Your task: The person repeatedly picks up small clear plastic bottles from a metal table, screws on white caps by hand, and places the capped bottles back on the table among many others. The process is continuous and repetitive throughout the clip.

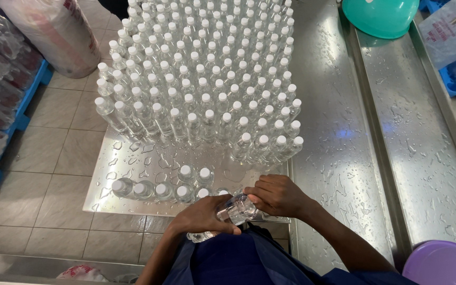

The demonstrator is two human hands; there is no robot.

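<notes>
Both hands grip one clear plastic bottle (236,208) close to the body: the left hand (204,215) wraps its lower part, the right hand (276,195) closes over its upper end. It lies tilted, long axis running from lower left up to the right (cap hidden under the fingers). Just beyond, a short row of white-capped bottles (157,189) stands on the wet steel table (333,158). Farther off, a dense block of upright bottles (207,68) fills the surface, with a teal bowl (381,16) behind.

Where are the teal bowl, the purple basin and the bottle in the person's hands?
teal bowl (380,18): head view, on its outer wall.
purple basin (442,264): head view, on its rounded side.
clear bottle (237,209): head view, on its body between both hands.
</notes>
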